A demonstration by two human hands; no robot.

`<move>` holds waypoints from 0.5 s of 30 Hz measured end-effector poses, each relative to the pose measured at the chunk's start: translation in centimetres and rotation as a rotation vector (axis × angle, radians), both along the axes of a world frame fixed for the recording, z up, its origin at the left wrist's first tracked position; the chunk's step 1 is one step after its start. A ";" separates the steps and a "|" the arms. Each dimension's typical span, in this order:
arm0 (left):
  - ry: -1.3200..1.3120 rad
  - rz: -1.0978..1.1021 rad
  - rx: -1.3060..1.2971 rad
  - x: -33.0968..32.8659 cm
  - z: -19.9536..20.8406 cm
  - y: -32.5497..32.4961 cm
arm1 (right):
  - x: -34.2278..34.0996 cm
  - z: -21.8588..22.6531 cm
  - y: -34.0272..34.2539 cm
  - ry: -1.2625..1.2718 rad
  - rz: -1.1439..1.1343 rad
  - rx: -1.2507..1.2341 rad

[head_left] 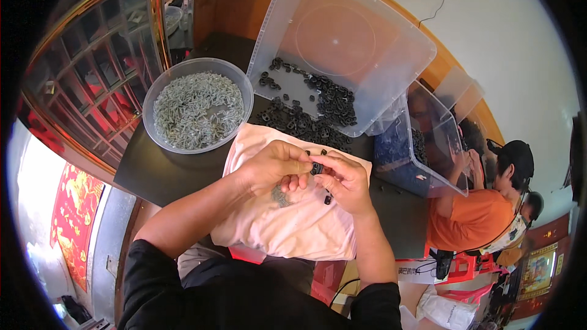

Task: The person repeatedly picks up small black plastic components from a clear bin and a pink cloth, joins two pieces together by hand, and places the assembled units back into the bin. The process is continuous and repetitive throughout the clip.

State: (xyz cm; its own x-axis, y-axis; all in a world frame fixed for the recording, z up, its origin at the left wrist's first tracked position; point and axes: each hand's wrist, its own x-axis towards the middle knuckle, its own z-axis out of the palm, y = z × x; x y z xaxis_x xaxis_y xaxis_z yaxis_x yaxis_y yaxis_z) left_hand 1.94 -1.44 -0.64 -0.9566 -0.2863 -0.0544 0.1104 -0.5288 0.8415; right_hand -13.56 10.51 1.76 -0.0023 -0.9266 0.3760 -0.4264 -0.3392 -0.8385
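Note:
Over a pale pink cloth (299,232) my two hands meet. My right hand (345,183) is closed, its thumb and fingers gripping a small black part (316,168). My left hand (275,168) is closed in a pinch against that part; what its fingertips hold, if anything, is too small to make out. On the cloth below lies a little heap of grey screw-like pieces (279,197). Another black piece (328,200) rests under my right hand.
A round clear tub (247,101) of grey screw-like pieces stands at the left of the dark table (165,174). Ahead, a large clear bin (391,43) holds black parts. A second clear bin (452,189) sits right, beside a person in orange (477,217).

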 end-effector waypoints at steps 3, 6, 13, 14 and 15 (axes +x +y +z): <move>0.017 -0.010 -0.012 0.0 -0.4 0.1 | 0.3 0.3 0.1 0.036 -0.005 -0.026; 0.020 -0.061 -0.032 0.0 -0.7 0.0 | 0.2 0.4 0.2 0.052 0.027 -0.031; -0.031 -0.169 -0.108 0.2 -0.4 -0.2 | 0.5 -0.6 0.2 -0.240 0.136 0.012; -0.043 -0.160 -0.102 0.2 -0.4 -0.2 | 0.4 -0.7 0.2 -0.263 0.140 -0.001; -0.053 -0.153 -0.098 0.0 -0.4 -0.2 | 0.2 -0.8 0.3 -0.222 0.114 0.024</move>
State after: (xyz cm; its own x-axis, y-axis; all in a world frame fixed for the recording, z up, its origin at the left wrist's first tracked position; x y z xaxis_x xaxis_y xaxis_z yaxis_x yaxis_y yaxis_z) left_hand 1.98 -1.62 -1.01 -0.9860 -0.1437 -0.0848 -0.0109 -0.4514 0.8923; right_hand -13.37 10.78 0.94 0.0226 -0.9343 0.3557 -0.1915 -0.3532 -0.9157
